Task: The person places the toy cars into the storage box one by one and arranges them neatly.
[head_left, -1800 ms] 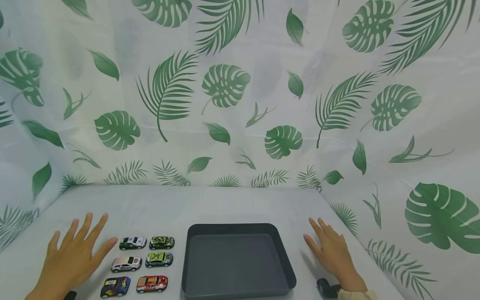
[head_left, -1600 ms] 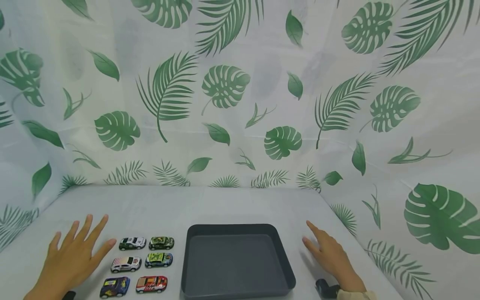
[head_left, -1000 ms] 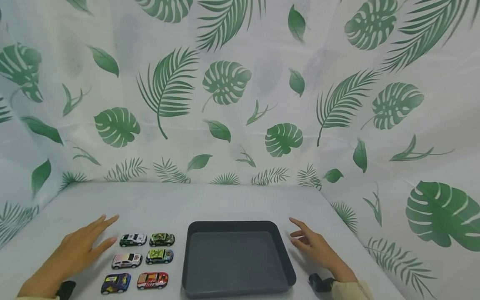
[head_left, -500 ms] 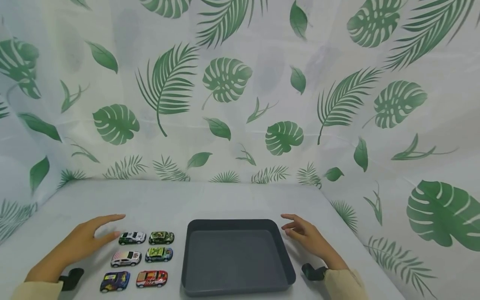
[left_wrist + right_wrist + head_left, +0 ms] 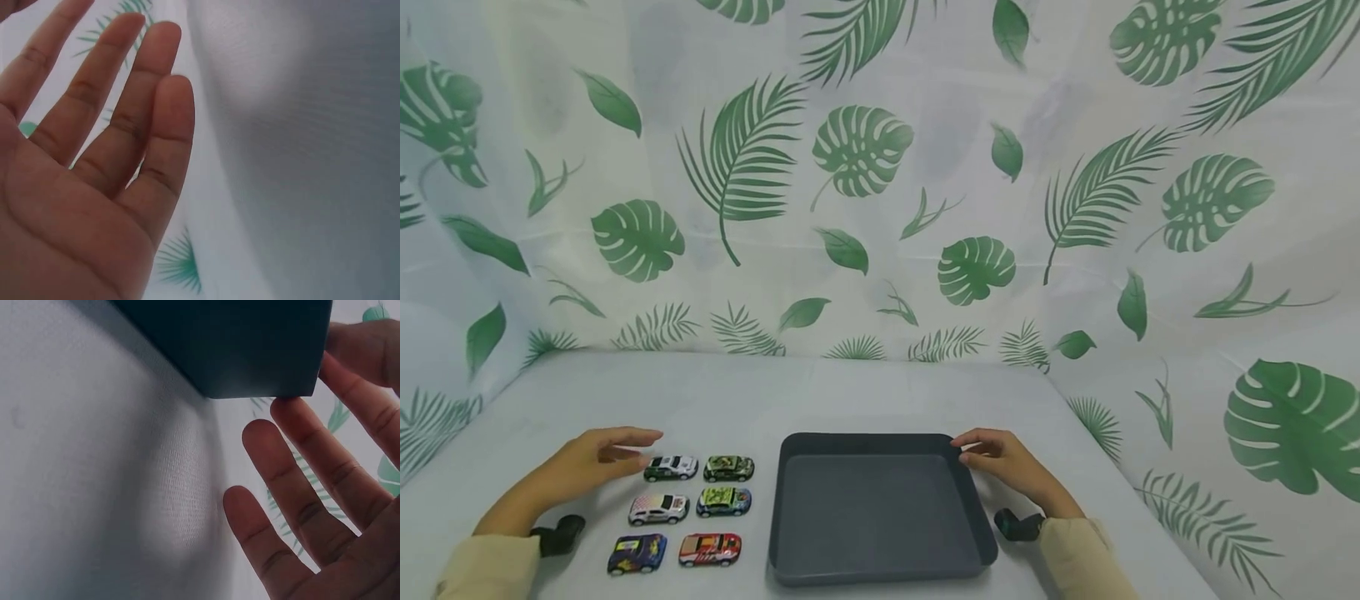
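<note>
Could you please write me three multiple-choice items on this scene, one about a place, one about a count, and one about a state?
1. Where do the toy cars stand relative to the dark tray?
A. Inside it
B. To its left on the table
C. Behind it

2. How many toy cars are there?
A. Four
B. Six
C. Eight

3. What is the state of the left hand?
A. Open, fingers extended near the white car
B. Clenched round a car
C. Out of view

Answers:
1. B, since the cars sit in rows left of the tray, which holds nothing.
2. B, as two columns of three show.
3. A, as the left wrist view shows straight fingers holding nothing.
</note>
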`<move>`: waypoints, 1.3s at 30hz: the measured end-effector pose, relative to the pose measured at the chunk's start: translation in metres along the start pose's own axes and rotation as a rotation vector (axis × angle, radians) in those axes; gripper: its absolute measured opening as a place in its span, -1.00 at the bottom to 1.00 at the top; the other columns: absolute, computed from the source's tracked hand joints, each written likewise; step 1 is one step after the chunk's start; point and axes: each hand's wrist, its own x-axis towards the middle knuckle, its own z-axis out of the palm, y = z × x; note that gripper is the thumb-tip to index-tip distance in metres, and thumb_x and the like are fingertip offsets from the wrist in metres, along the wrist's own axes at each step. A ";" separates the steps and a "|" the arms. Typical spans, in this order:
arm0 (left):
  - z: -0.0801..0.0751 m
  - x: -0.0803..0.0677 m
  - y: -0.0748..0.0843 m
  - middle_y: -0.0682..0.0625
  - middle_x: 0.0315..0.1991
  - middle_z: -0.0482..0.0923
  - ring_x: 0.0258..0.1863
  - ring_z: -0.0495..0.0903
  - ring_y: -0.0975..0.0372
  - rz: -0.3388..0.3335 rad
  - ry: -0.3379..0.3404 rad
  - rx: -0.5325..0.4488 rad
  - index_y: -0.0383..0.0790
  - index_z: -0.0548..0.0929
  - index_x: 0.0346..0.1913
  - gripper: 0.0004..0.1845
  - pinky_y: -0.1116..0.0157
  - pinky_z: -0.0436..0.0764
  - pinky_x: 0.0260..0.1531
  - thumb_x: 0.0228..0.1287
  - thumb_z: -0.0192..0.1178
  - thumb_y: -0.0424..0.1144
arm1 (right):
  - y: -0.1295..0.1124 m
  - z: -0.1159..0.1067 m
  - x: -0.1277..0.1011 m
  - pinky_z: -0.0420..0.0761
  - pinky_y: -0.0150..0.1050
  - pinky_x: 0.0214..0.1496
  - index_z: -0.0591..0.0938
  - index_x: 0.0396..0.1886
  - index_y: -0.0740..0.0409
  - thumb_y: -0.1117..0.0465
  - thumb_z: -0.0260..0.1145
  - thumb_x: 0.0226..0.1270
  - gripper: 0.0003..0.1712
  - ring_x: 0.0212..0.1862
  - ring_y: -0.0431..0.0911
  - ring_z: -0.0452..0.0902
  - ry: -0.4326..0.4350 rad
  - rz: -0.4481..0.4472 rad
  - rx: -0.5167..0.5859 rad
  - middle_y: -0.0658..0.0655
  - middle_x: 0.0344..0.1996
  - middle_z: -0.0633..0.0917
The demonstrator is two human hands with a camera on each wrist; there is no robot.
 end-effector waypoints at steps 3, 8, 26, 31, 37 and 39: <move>-0.001 0.002 -0.002 -0.53 0.32 0.55 0.13 0.71 -0.25 0.016 -0.025 -0.051 -0.55 0.55 0.40 -0.46 -0.15 0.74 0.05 0.59 0.30 -0.21 | 0.000 0.000 0.002 0.68 -0.23 0.10 0.70 0.22 0.38 0.27 0.38 0.58 -0.65 0.18 0.18 0.70 -0.016 0.030 0.033 0.42 0.23 0.69; -0.001 0.007 -0.004 -0.48 0.33 0.57 0.15 0.72 -0.19 0.015 -0.051 -0.096 -0.54 0.56 0.39 -0.45 -0.16 0.71 0.10 0.56 0.33 -0.20 | 0.005 0.000 0.005 0.69 -0.23 0.12 0.70 0.24 0.37 0.26 0.42 0.55 -0.61 0.17 0.08 0.71 -0.032 0.060 0.083 0.41 0.27 0.67; 0.002 0.025 -0.005 -0.43 0.25 0.65 0.15 0.67 -0.21 0.044 -0.135 -0.080 -0.58 0.60 0.32 -0.37 -0.29 0.61 0.14 0.37 0.51 -0.21 | 0.020 0.002 0.004 0.60 -0.28 0.19 0.61 0.35 0.45 0.28 0.37 0.57 -0.52 0.13 -0.08 0.62 -0.065 0.054 0.175 0.25 0.25 0.70; 0.007 0.032 -0.002 -0.38 0.22 0.69 0.15 0.67 -0.15 0.077 -0.145 -0.053 -0.58 0.63 0.28 -0.42 0.04 0.66 0.14 0.35 0.52 -0.26 | 0.021 -0.003 0.002 0.59 -0.31 0.20 0.59 0.37 0.45 0.29 0.35 0.58 -0.51 0.14 -0.13 0.61 -0.050 0.052 0.179 0.25 0.26 0.69; 0.008 0.030 -0.006 -0.39 0.21 0.68 0.16 0.66 -0.15 0.065 -0.180 -0.031 -0.59 0.64 0.27 -0.45 0.32 0.64 0.02 0.40 0.49 -0.27 | 0.026 0.004 0.001 0.54 -0.35 0.27 0.59 0.38 0.44 0.27 0.35 0.59 -0.51 0.22 -0.19 0.61 -0.047 0.031 0.194 0.20 0.29 0.69; 0.008 0.029 -0.007 -0.39 0.21 0.68 0.16 0.66 -0.14 0.058 -0.192 -0.030 -0.59 0.64 0.27 -0.46 0.25 0.66 0.03 0.41 0.48 -0.26 | 0.027 0.007 0.001 0.54 -0.35 0.28 0.58 0.39 0.43 0.27 0.36 0.59 -0.50 0.25 -0.18 0.61 -0.044 0.033 0.196 0.23 0.31 0.68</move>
